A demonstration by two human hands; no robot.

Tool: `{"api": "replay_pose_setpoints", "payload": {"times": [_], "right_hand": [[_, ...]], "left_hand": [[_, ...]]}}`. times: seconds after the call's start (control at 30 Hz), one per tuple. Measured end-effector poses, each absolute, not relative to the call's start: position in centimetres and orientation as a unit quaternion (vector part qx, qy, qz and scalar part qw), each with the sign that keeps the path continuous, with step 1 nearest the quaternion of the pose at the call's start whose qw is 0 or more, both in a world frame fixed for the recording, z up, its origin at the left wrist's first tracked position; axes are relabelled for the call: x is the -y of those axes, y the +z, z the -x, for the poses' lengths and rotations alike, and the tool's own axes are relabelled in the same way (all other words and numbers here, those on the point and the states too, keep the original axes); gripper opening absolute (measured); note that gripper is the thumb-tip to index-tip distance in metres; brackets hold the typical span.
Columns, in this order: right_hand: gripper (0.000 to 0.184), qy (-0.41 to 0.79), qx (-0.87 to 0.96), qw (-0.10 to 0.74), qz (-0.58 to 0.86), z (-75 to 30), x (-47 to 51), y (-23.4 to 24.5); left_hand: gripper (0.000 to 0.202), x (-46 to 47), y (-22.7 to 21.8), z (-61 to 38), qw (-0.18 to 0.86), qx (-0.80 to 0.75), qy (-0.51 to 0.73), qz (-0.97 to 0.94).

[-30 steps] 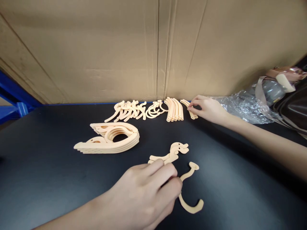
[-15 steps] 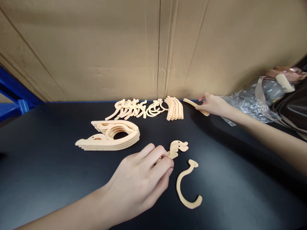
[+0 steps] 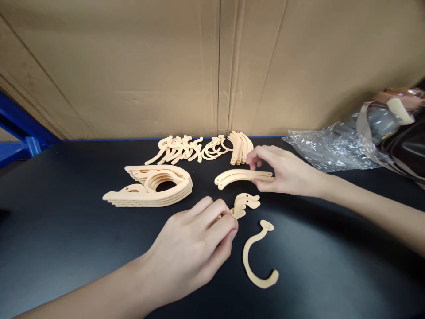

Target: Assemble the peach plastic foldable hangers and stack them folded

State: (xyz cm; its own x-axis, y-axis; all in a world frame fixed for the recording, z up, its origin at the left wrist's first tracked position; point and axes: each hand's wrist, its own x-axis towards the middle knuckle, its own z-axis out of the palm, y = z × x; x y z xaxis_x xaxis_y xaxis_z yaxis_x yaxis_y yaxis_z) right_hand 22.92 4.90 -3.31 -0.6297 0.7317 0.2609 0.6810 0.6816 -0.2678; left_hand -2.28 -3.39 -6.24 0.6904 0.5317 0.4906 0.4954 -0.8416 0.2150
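My left hand (image 3: 199, 243) is closed around the near end of two stacked beige hanger pieces (image 3: 245, 204), whose curved, holed ends stick out past the fingers. Thumb and fingers of my right hand (image 3: 282, 170) pinch two slim curved hanger arms (image 3: 237, 175), lying side by side and pointing left, a little above or on the black table; I cannot tell which. A loose hanger hook (image 3: 254, 257) with a round head lies to the right of my left hand. Beyond that hand sits a stack of folded hangers (image 3: 152, 197).
Along the back of the black table (image 3: 59, 239) lie several short curved pieces (image 3: 175, 149), loose hooks (image 3: 212, 149) and a row of hanger arms (image 3: 239, 148). Crumpled clear plastic (image 3: 318, 148) lies at the right. A cardboard wall (image 3: 142, 71) stands behind, with a blue frame (image 3: 20, 128) at left.
My right hand has come left and nearer from the back right, bringing the slim curved arms with it. My left hand has hardly moved and keeps its grip.
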Motion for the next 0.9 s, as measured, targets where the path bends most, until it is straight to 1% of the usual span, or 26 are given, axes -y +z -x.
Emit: {"api": "replay_pose_setpoints", "payload": {"times": [0.17,0.37,0.43,0.5,0.57,0.63,0.73,0.8,0.9], "right_hand": [[0.027,0.103,0.907,0.153,0.377,-22.7,-5.3,-4.7],[0.028,0.136,0.915,0.127,0.357,-22.9,-5.6,-4.4],[0.023,0.132,0.923,0.123,0.339,-22.9,-5.5,-3.9],[0.014,0.093,0.933,0.137,0.32,-22.8,-4.9,-3.2],[0.014,0.025,0.939,0.157,0.306,-22.7,-3.8,-2.5],[0.019,-0.005,0.949,0.145,0.281,-22.5,-2.1,-2.0],[0.019,0.029,0.967,0.103,0.233,-22.5,0.5,-2.0],[0.02,0.052,0.971,0.089,0.218,-22.7,1.8,-2.4],[0.018,0.085,0.971,0.083,0.209,-23.1,2.5,-3.5]], "left_hand": [[0.017,3.3,-6.4,2.3,0.036,-0.26,0.263,-0.928],[0.017,3.3,-6.5,2.3,0.044,-0.25,0.254,-0.933],[0.017,3.4,-6.5,2.3,0.041,-0.253,0.255,-0.932],[0.017,3.5,-6.5,2.3,0.032,-0.26,0.259,-0.93],[0.017,3.4,-6.5,2.3,0.013,-0.276,0.268,-0.923],[0.017,3.2,-6.3,2.2,-0.015,-0.294,0.278,-0.914],[0.02,2.8,-5.7,2.0,-0.069,-0.332,0.257,-0.905],[0.02,2.4,-5.1,1.8,-0.108,-0.364,0.225,-0.897],[0.018,1.8,-4.5,1.2,-0.163,-0.391,0.187,-0.886]]}}
